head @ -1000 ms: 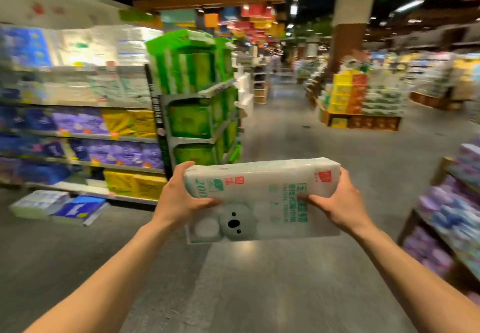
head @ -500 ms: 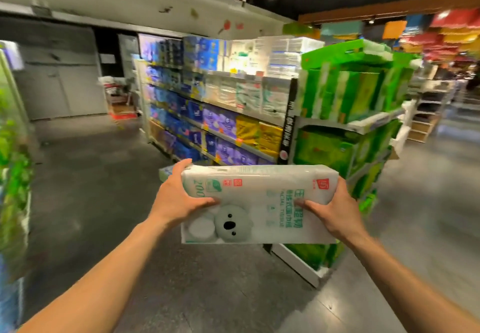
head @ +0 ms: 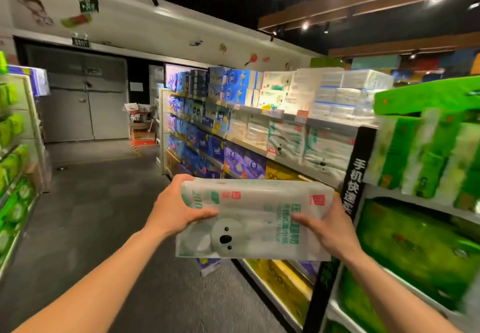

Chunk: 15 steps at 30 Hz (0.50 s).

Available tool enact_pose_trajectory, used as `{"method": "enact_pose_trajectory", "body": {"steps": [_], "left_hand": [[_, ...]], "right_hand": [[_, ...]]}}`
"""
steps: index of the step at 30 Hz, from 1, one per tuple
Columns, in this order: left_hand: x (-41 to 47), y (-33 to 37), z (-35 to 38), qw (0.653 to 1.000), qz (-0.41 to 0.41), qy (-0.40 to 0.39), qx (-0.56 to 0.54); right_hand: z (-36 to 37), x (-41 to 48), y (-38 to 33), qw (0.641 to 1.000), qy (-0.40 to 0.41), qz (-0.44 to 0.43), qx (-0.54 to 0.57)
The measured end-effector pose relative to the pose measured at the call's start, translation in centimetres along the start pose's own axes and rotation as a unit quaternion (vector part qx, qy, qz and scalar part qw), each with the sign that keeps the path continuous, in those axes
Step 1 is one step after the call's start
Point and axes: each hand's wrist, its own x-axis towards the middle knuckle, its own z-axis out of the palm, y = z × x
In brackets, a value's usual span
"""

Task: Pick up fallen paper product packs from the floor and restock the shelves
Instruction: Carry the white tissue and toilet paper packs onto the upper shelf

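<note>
I hold a white tissue pack (head: 255, 218) with green print and a koala face out in front of me at chest height. My left hand (head: 172, 209) grips its left end, thumb across the front. My right hand (head: 328, 228) grips its right end the same way. Behind the pack runs a long shelf unit (head: 262, 148) stocked with paper goods; packs with the same koala print (head: 285, 137) stand on its second level. Another pack (head: 210, 267) lies on the floor just below the one I hold, mostly hidden by it.
An end rack of green packs (head: 426, 166) stands close at my right, with a black sign strip (head: 350, 192) at its corner. Green goods fill a shelf (head: 15, 166) at the far left. The grey aisle floor (head: 98, 202) leads to grey double doors (head: 85, 104) and a cart of boxes (head: 141, 124).
My view has swung left, from the open store floor to the aisle along the paper shelves. Both hands keep the same grip on the pack, and the shelves are nearer.
</note>
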Motion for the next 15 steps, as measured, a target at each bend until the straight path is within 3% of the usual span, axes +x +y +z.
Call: {"method": "enact_pose_trajectory", "body": {"steps": [7,15], "left_hand": [[22.2,-7.9,6.2,1.0,0.028,0.0,0.002],[47.1,-15.4,8.4,0.999,0.036,0.017,-0.003]], "right_hand": [[9.5,21.9,6.8,0.999,0.012,-0.004,-0.04],[19.9,45.3,6.1,0.996,0.05,0.005,-0.073]]}}
